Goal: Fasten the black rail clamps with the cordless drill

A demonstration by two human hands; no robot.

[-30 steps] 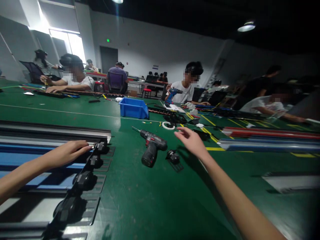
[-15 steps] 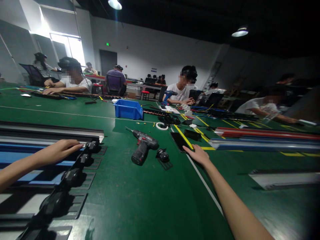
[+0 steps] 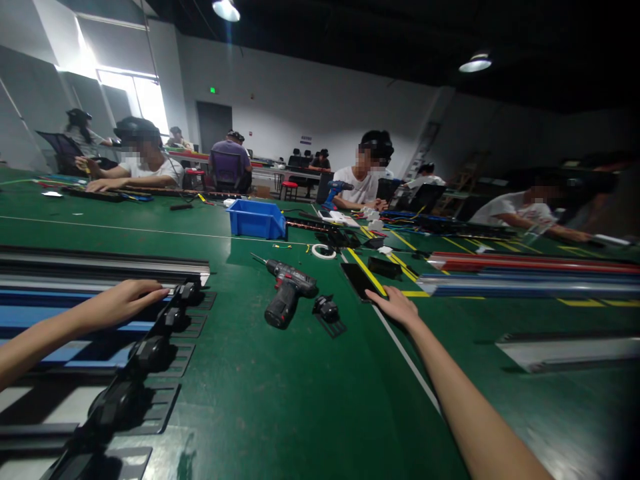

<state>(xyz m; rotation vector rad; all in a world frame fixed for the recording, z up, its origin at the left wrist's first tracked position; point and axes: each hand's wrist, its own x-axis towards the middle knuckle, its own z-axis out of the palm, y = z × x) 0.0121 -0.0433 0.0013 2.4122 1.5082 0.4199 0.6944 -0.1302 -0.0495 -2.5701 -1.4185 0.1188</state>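
Observation:
My left hand (image 3: 125, 298) lies palm down over the blue and black metal profiles (image 3: 75, 272) at the left, its fingertips beside the black end fittings (image 3: 150, 352). The fingers are extended and nothing shows in them. On the right, my right hand (image 3: 397, 307) rests on the table with spread fingers, its fingertips touching the near edge of a dark flat phone-like slab (image 3: 357, 281). Between the hands lie a black cordless drill (image 3: 290, 290), its bit pointing up-left, and a small black fitting (image 3: 327, 309) with a slotted plate.
Beyond the drill stand a blue bin (image 3: 257, 220) and a white tape roll (image 3: 323, 251). Red profiles (image 3: 525, 262) and a silver profile (image 3: 570, 352) lie at the right. Co-workers sit across the green table (image 3: 280, 400), with a blue drill (image 3: 337, 191) near one.
The view has shifted slightly. Both hands stay in nearly the same places, and the drill and fitting have not moved on the table.

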